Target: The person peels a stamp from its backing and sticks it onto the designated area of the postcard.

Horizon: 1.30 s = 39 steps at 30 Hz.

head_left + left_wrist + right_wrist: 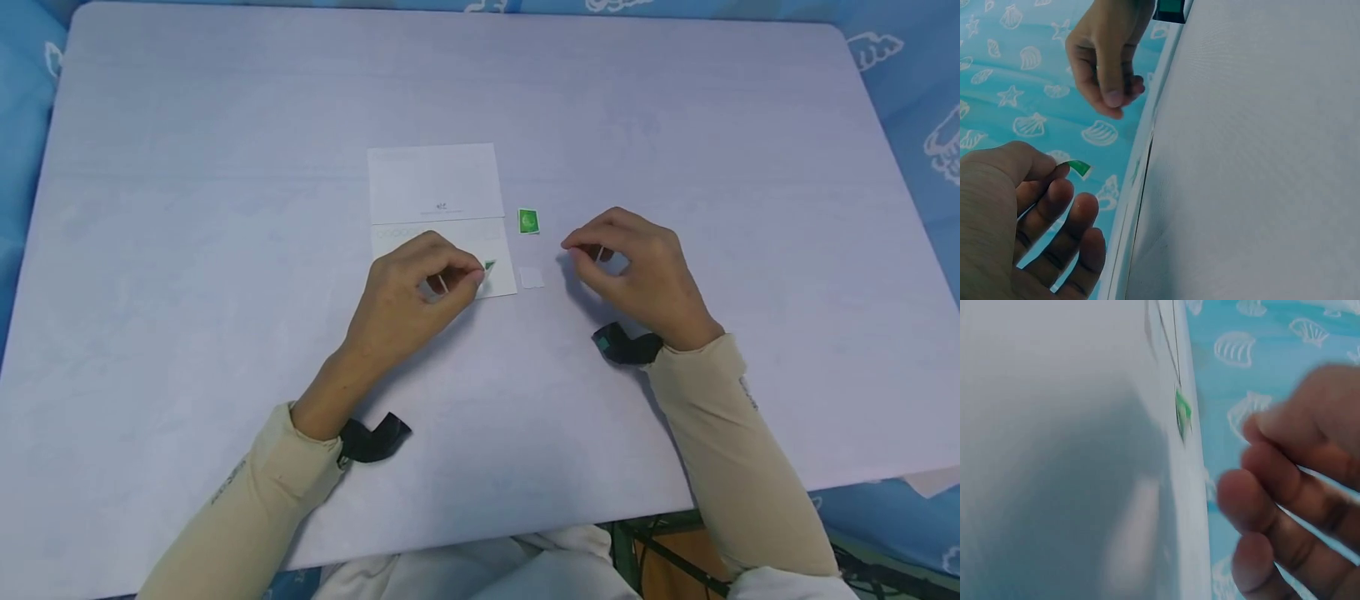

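My left hand (416, 292) pinches a small green-and-white stamp (1080, 167) between thumb and index finger, over the near right part of an unfolded white card (435, 179). Its other fingers are loosely bent. To the right of the card, my right hand (630, 262) hovers above the table, its fingers loosely curled and thumb near the index fingertip. I see nothing held between them in the right wrist view. Between the card and that hand lies another green stamp (528, 221). A small white paper square (532, 277) lies nearer me, by the card's right edge.
A pale cloth covers the table (225, 100). Blue fabric with white shell prints (922, 150) hangs around it. Black wrist straps (375, 437) jut out beneath both forearms. The table's front edge is close to my lap.
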Motion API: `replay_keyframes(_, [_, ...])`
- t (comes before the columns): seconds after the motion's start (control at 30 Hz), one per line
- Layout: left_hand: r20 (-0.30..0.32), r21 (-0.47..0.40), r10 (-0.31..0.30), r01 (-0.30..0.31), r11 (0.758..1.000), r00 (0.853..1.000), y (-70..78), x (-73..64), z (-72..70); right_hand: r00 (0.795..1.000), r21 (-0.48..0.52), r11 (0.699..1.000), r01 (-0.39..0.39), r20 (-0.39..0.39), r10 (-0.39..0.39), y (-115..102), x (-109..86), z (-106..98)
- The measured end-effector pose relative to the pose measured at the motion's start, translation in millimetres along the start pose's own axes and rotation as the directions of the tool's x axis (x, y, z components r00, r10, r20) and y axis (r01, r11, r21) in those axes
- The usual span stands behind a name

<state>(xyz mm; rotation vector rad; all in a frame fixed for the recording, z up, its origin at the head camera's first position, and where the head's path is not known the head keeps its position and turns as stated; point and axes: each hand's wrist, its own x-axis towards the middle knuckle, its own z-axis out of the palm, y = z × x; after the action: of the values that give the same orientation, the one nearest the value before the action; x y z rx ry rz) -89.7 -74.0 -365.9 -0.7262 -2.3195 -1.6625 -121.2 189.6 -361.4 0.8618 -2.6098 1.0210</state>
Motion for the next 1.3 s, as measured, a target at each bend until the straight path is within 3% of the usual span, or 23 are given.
replay_keyframes(0.13, [-0.040, 0.085, 0.064, -0.060, 0.995, 0.997, -10.8, -0.6, 0.9, 0.995, 0.207, 0.976, -0.071, -0.054, 0.084, -23, 7.7, 1])
replay_keyframes(0.2, [-0.063, 0.189, 0.137, -0.123, 0.974, 0.989, -12.1, -0.4, -0.1, 0.987, 0.353, 0.926, -0.133, -0.039, 0.157, -35, 9.9, 1])
replay_keyframes(0.33, [-0.065, 0.383, 0.288, -0.243, 0.891, 0.955, -8.8, 0.1, -3.7, 0.964, 0.555, 0.794, -0.247, 0.053, 0.262, -49, 12.0, 6])
replay_keyframes(0.4, [-0.047, 0.414, 0.329, -0.282, 0.866, 0.943, -7.4, 0.6, -3.9, 0.955, 0.603, 0.748, -0.279, 0.091, 0.282, -52, 12.5, 9])
replay_keyframes(0.5, [-0.041, 0.417, 0.362, -0.314, 0.853, 0.931, -6.8, 1.4, -2.9, 0.942, 0.637, 0.700, -0.324, 0.150, 0.300, -56, 14.4, 11])
replay_keyframes(0.6, [-0.025, 0.422, 0.388, -0.342, 0.840, 0.921, -6.5, 1.4, -1.7, 0.920, 0.621, 0.682, -0.386, 0.206, 0.333, -61, 17.1, 13])
replay_keyframes(0.8, [0.056, 0.452, 0.440, -0.415, 0.789, 0.896, -1.4, -0.8, -1.7, 0.873, 0.583, 0.651, -0.486, 0.300, 0.384, -59, 19.5, 18])
replay_keyframes(1.03, [0.088, 0.456, 0.415, -0.407, 0.791, 0.906, 0.0, -5.0, -4.9, 0.857, 0.573, 0.637, -0.516, 0.345, 0.383, -45, 16.1, 27])
replay_keyframes(1.17, [0.085, 0.453, 0.415, -0.406, 0.794, 0.906, -2.0, -4.5, -3.1, 0.862, 0.566, 0.650, -0.507, 0.338, 0.378, -42, 16.6, 28])
replay_keyframes(1.23, [0.072, 0.449, 0.401, -0.389, 0.805, 0.913, -3.2, -3.2, -1.5, 0.885, 0.571, 0.677, -0.464, 0.273, 0.376, -41, 19.3, 25])
replay_keyframes(1.3, [0.054, 0.442, 0.374, -0.358, 0.823, 0.926, -4.7, -1.8, 0.2, 0.916, 0.582, 0.716, -0.386, 0.148, 0.373, -39, 23.7, 24])
